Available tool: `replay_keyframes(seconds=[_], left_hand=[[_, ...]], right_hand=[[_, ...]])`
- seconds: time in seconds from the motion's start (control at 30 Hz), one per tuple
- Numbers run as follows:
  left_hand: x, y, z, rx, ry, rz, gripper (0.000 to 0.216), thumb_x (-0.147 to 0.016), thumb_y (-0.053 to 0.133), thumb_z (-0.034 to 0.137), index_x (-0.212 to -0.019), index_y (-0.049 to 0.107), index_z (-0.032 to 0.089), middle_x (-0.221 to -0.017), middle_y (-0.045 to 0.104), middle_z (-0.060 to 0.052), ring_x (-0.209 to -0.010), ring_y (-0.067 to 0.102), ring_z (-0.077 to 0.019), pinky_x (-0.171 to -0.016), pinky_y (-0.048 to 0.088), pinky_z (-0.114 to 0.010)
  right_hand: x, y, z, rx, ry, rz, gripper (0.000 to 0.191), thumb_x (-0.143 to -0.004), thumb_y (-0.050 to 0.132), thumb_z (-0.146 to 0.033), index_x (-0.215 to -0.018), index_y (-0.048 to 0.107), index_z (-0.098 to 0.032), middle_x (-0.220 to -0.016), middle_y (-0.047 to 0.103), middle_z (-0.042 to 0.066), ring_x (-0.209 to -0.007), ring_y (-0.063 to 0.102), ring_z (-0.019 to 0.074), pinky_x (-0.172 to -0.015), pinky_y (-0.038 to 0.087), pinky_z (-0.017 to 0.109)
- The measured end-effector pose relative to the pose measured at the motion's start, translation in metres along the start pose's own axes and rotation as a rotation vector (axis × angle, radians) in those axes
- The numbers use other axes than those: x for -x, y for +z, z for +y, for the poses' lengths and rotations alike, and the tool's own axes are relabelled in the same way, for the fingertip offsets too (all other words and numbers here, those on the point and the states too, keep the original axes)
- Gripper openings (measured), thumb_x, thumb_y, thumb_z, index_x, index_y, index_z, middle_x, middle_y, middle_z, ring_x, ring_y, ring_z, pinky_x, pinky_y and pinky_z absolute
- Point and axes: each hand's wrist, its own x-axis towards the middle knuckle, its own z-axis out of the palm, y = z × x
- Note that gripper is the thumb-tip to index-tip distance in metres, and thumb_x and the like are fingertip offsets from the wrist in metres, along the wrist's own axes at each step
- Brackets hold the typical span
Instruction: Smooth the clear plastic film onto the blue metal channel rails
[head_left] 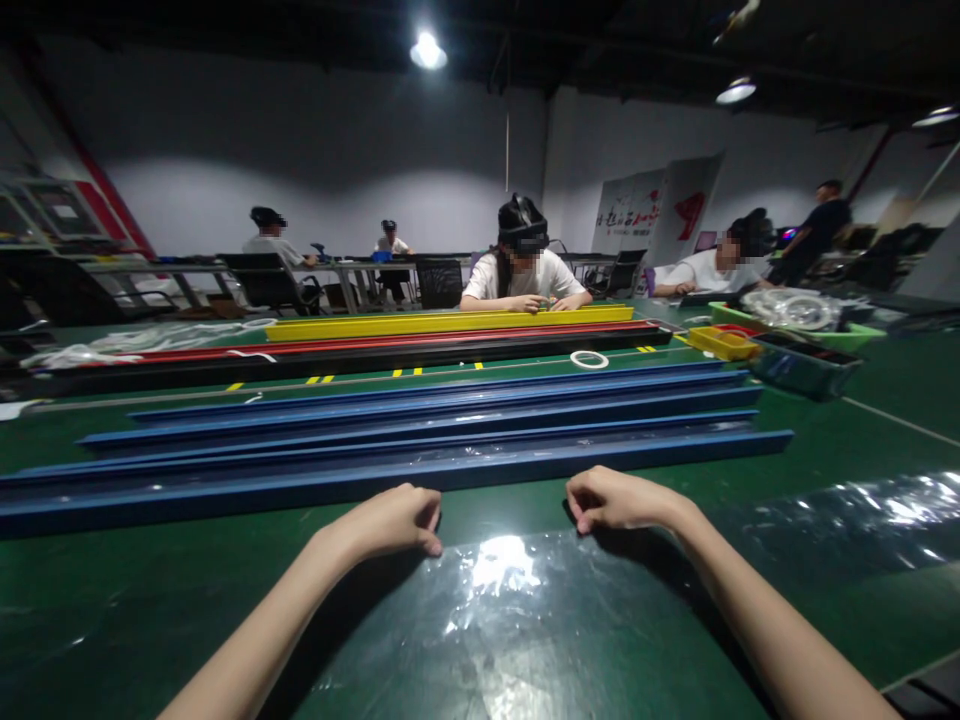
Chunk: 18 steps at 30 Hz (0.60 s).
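Note:
A clear plastic sheet (517,610) lies across the green table in front of me, with bright glare on it. At the left part of its far edge my left hand (405,520) is closed, the fingers curled and the thumb down at the film. My right hand (611,500) is closed in the same way further right, its thumb and fingertips at that edge. How firmly the fingertips pinch the film is hard to see. Just beyond both hands lie several long blue channel strips (420,460), side by side; neither hand appears to touch them.
Beyond the blue strips are a white ring (589,359), black and red strips (360,350) and yellow strips (450,323). Yellow trays (724,343) and a green bin (855,330) holding white coils stand at right. A co-worker (525,265) sits across the table.

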Motion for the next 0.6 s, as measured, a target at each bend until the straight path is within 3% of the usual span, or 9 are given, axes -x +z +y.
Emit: replay_keyframes(seconds=[0.13,0.33,0.6], left_hand=[[0.001,-0.011,-0.014,0.072,-0.016,-0.001,0.023,-0.065,0.059,0.041,-0.071,0.056,0.019,-0.072,0.063,0.001,-0.068,0.056,-0.0153,-0.058,0.037,-0.023],[0.009,-0.033,-0.042,0.089,-0.052,-0.016,0.032,-0.068,0.051,0.05,-0.07,0.055,0.018,-0.07,0.06,0.0,-0.068,0.053,-0.0154,-0.061,0.037,-0.023],[0.037,-0.061,-0.086,0.192,-0.244,0.007,0.047,-0.058,0.054,0.063,-0.064,0.054,0.017,-0.057,0.051,0.004,-0.061,0.043,-0.0123,-0.059,0.032,-0.021]], right_hand=[[0.002,-0.005,0.005,0.068,-0.037,0.107,0.011,-0.068,0.045,-0.01,-0.07,0.054,-0.016,-0.068,0.056,0.0,-0.063,0.047,0.0093,-0.059,0.033,0.02],[0.008,-0.015,0.008,0.227,0.071,0.266,0.013,-0.068,0.043,-0.009,-0.072,0.053,-0.017,-0.066,0.055,0.0,-0.061,0.045,0.0106,-0.056,0.027,0.022],[0.009,-0.021,0.011,0.631,0.077,0.676,0.016,-0.068,0.045,-0.006,-0.074,0.054,-0.019,-0.077,0.06,0.004,-0.08,0.046,0.0184,-0.07,0.027,0.029]])
